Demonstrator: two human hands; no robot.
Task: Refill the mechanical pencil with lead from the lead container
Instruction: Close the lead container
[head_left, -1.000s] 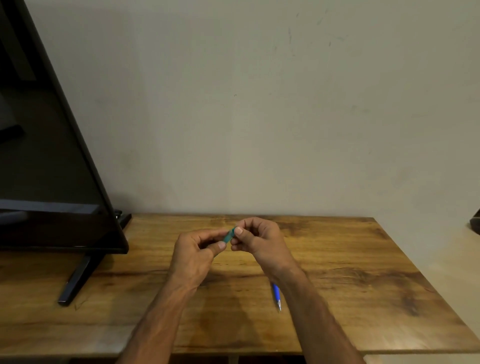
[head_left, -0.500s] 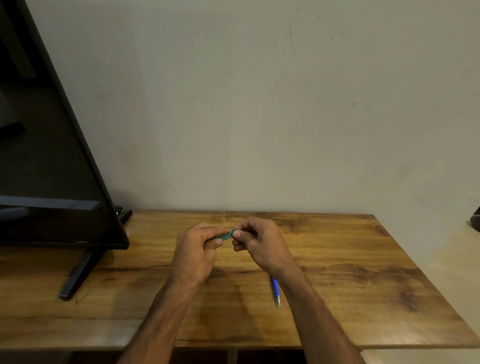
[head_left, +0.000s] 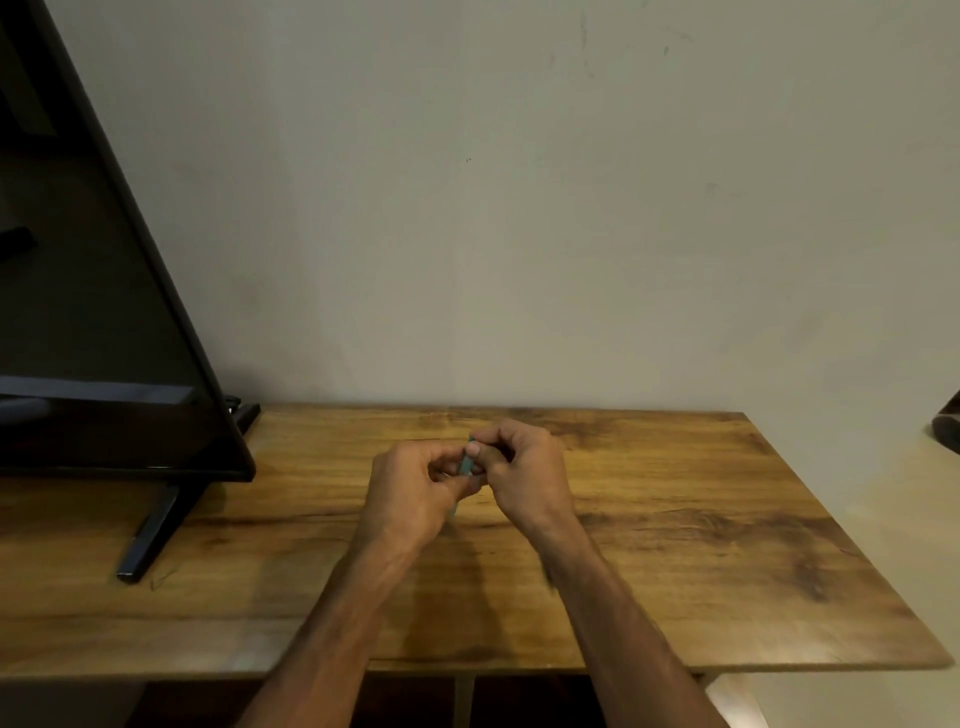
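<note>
My left hand (head_left: 410, 493) and right hand (head_left: 524, 473) meet above the middle of the worktop (head_left: 727, 519), both pinching the small teal lead container (head_left: 466, 462).

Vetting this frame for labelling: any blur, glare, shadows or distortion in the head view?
Head view: dim warm light, soft throughout; the teal lead container pinched between left hand and right hand is smeared, no detail. Head view: soft forearm shadow on the wooden table, faint reflections in the TV screen, wide-angle lens tilts the TV's edge.
</note>
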